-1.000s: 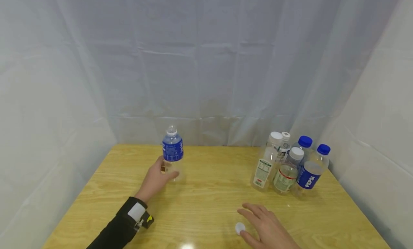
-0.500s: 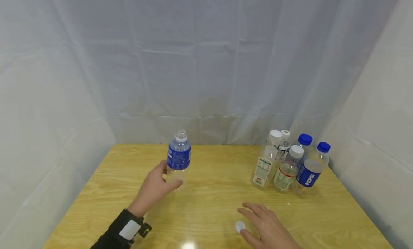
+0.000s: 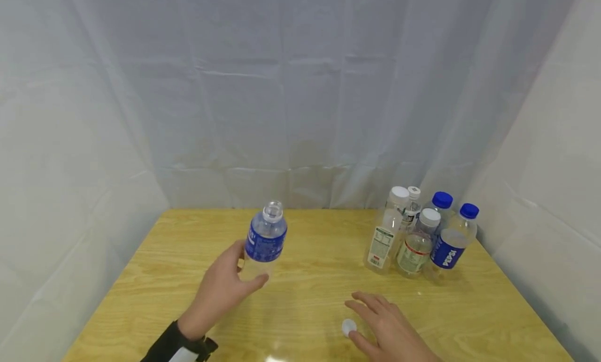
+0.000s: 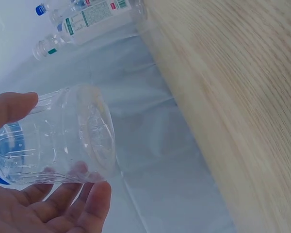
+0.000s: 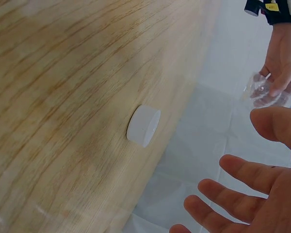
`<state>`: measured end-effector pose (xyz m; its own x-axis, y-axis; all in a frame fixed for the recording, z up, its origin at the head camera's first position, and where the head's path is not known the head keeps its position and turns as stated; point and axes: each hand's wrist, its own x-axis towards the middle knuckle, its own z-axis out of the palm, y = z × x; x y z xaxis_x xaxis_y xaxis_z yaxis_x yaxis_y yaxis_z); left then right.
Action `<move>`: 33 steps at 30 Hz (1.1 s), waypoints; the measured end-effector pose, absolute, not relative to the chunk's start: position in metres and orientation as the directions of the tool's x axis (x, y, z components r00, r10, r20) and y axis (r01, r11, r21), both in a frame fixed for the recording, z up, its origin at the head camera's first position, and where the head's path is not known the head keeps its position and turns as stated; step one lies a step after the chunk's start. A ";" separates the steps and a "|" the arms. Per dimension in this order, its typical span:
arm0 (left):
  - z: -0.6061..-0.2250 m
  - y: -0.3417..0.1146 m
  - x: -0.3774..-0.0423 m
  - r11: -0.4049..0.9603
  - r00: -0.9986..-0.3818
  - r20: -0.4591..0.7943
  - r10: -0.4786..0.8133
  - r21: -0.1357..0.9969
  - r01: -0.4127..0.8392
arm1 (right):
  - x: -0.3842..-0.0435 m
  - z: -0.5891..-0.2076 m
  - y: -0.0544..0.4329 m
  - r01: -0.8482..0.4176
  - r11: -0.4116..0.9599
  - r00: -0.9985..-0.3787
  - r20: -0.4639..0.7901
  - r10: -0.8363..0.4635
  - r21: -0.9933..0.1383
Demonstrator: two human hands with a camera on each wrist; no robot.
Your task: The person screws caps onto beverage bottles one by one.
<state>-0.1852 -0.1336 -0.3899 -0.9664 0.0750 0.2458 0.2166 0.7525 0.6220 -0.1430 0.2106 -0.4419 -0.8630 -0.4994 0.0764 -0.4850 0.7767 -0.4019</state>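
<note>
My left hand (image 3: 223,286) grips the lower part of a clear plastic bottle (image 3: 266,242) with a blue label and an uncapped mouth. The left wrist view shows the bottle's clear base (image 4: 94,131) held off the table, the thumb on one side and the fingers curled round the other. A white bottle cap (image 3: 349,327) lies on the table near the front. Over it, close by, hovers my right hand (image 3: 387,330) with spread fingers. In the right wrist view a gap shows between that hand and the cap (image 5: 143,125).
On the right stands a cluster of capped bottles: a tall white-capped one (image 3: 384,237), a shorter white-capped one (image 3: 417,247), a Pepsi bottle (image 3: 448,250) with a blue cap, and others behind. A pale curtain (image 3: 300,117) encloses the wooden table (image 3: 155,263) at the back and sides.
My left hand has brought the bottle toward me and a little to the right, and its mouth now tips more toward the camera. The right hand and the cap have stayed nearly in place.
</note>
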 end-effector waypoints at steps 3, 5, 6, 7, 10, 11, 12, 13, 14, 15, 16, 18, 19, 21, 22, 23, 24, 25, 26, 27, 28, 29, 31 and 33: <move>-0.388 -0.132 -0.178 0.762 -0.961 0.263 0.084 0.604 0.232 | -0.142 -0.442 0.210 -0.496 0.772 -0.859 0.100 -0.501 -0.398; -0.386 -0.131 -0.173 0.770 -0.959 0.268 0.089 0.592 0.237 | -0.142 -0.442 0.210 -0.500 0.770 -0.858 0.107 -0.502 -0.397; -0.385 -0.130 -0.170 0.774 -0.958 0.271 0.090 0.586 0.238 | -0.142 -0.442 0.210 -0.500 0.769 -0.858 0.108 -0.502 -0.398; -0.385 -0.129 -0.167 0.779 -0.958 0.272 0.091 0.580 0.238 | -0.143 -0.442 0.209 -0.503 0.767 -0.857 0.113 -0.504 -0.399; -0.384 -0.127 -0.158 0.787 -0.953 0.287 0.095 0.565 0.249 | -0.142 -0.441 0.209 -0.500 0.768 -0.858 0.107 -0.503 -0.400; -0.384 -0.127 -0.156 0.790 -0.951 0.293 0.096 0.559 0.252 | -0.142 -0.440 0.209 -0.499 0.769 -0.858 0.105 -0.502 -0.401; -0.385 -0.126 -0.153 0.795 -0.949 0.300 0.095 0.551 0.254 | -0.142 -0.440 0.208 -0.499 0.769 -0.858 0.106 -0.502 -0.400; -0.385 -0.126 -0.150 0.800 -0.948 0.304 0.094 0.544 0.253 | -0.141 -0.440 0.208 -0.499 0.770 -0.859 0.108 -0.501 -0.398; -0.386 -0.125 -0.148 0.804 -0.947 0.308 0.092 0.538 0.253 | -0.141 -0.440 0.208 -0.496 0.772 -0.860 0.104 -0.499 -0.398; -0.386 -0.125 -0.145 0.809 -0.946 0.311 0.090 0.531 0.252 | -0.141 -0.440 0.208 -0.495 0.772 -0.861 0.105 -0.499 -0.399; -0.387 -0.125 -0.143 0.814 -0.946 0.313 0.089 0.525 0.250 | -0.141 -0.440 0.207 -0.493 0.772 -0.862 0.102 -0.497 -0.401; -0.388 -0.124 -0.139 0.823 -0.941 0.326 0.090 0.507 0.255 | -0.141 -0.440 0.207 -0.485 0.773 -0.864 0.089 -0.495 -0.409; -0.388 -0.123 -0.137 0.825 -0.939 0.331 0.091 0.502 0.257 | -0.141 -0.440 0.207 -0.480 0.773 -0.866 0.080 -0.494 -0.415; -0.389 -0.122 -0.133 0.831 -0.935 0.341 0.096 0.490 0.264 | -0.142 -0.439 0.207 -0.468 0.774 -0.868 0.059 -0.493 -0.427; -0.389 -0.122 -0.131 0.833 -0.934 0.344 0.099 0.484 0.267 | -0.142 -0.439 0.207 -0.461 0.775 -0.869 0.047 -0.492 -0.432; -0.390 -0.121 -0.129 0.836 -0.933 0.345 0.103 0.478 0.269 | -0.142 -0.440 0.207 -0.457 0.774 -0.870 0.038 -0.492 -0.439; -0.390 -0.121 -0.128 0.839 -0.934 0.341 0.106 0.474 0.268 | -0.143 -0.440 0.206 -0.451 0.774 -0.870 0.026 -0.492 -0.444; -0.390 -0.120 -0.126 0.843 -0.936 0.335 0.106 0.470 0.264 | -0.143 -0.440 0.206 -0.443 0.777 -0.872 0.013 -0.489 -0.448; -0.390 -0.120 -0.124 0.846 -0.936 0.335 0.112 0.462 0.266 | -0.143 -0.440 0.206 -0.435 0.780 -0.874 0.002 -0.486 -0.450; -0.390 -0.119 -0.123 0.848 -0.936 0.332 0.116 0.458 0.268 | -0.143 -0.440 0.206 -0.429 0.782 -0.875 -0.007 -0.484 -0.452; -0.390 -0.119 -0.122 0.850 -0.938 0.327 0.119 0.455 0.266 | -0.143 -0.440 0.206 -0.425 0.785 -0.876 -0.013 -0.482 -0.452; -0.390 -0.119 -0.121 0.852 -0.938 0.324 0.122 0.452 0.266 | -0.143 -0.441 0.205 -0.423 0.786 -0.877 -0.016 -0.481 -0.452; -0.390 -0.118 -0.119 0.856 -0.943 0.309 0.122 0.449 0.257 | -0.144 -0.441 0.205 -0.420 0.788 -0.878 -0.018 -0.478 -0.449; -0.392 -0.118 -0.117 0.859 -0.949 0.291 0.122 0.447 0.248 | -0.144 -0.442 0.205 -0.423 0.787 -0.877 -0.016 -0.480 -0.448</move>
<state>-0.1166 -0.1178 -0.3916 -0.9489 0.1222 0.2911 0.2479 0.8593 0.4474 -0.1437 0.2050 -0.4415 -0.8772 -0.4798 -0.0155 -0.4228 0.7875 -0.4484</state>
